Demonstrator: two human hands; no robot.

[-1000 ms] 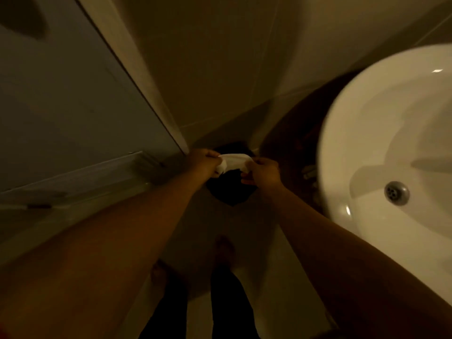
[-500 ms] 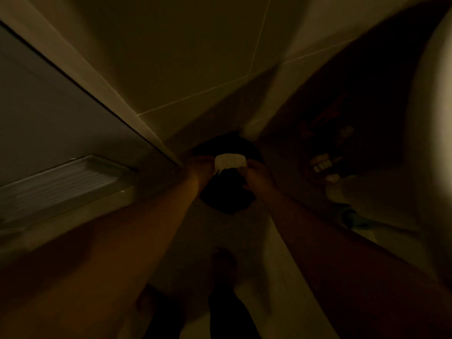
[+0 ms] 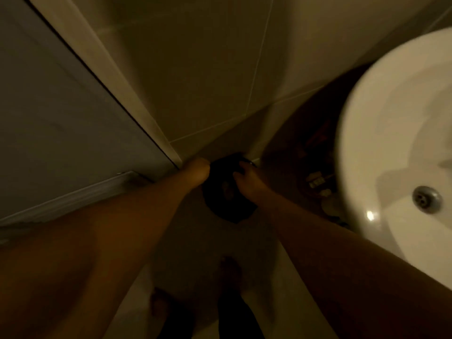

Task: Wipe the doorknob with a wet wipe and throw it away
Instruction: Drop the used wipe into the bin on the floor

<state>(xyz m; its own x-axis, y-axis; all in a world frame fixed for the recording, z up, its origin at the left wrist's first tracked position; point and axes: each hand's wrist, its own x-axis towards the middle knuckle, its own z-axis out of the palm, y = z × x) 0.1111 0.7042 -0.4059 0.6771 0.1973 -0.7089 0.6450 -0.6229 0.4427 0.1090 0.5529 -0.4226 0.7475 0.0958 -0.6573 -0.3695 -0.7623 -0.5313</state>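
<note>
A black trash bin (image 3: 230,206) stands on the floor in the corner, below both outstretched arms. My left hand (image 3: 198,172) is curled into a fist at the bin's left rim, with nothing visible in it. Over the bin's right side is my right hand (image 3: 244,178), fingers loosely spread and reaching across the opening. No white wipe shows between the hands. A faint pale patch (image 3: 226,189) lies inside the bin; the dim light hides what it is. The doorknob is out of view.
A white washbasin (image 3: 354,143) with a metal drain (image 3: 426,199) juts in at the right. Small items (image 3: 318,183) sit in the dark under it. A grey door (image 3: 61,106) and its frame fill the left. My bare feet (image 3: 230,269) stand on pale floor tiles.
The white wipe stretched between both hands over the bin is gone from them. The hands have moved slightly apart, and the view has swung back toward the washbasin.
</note>
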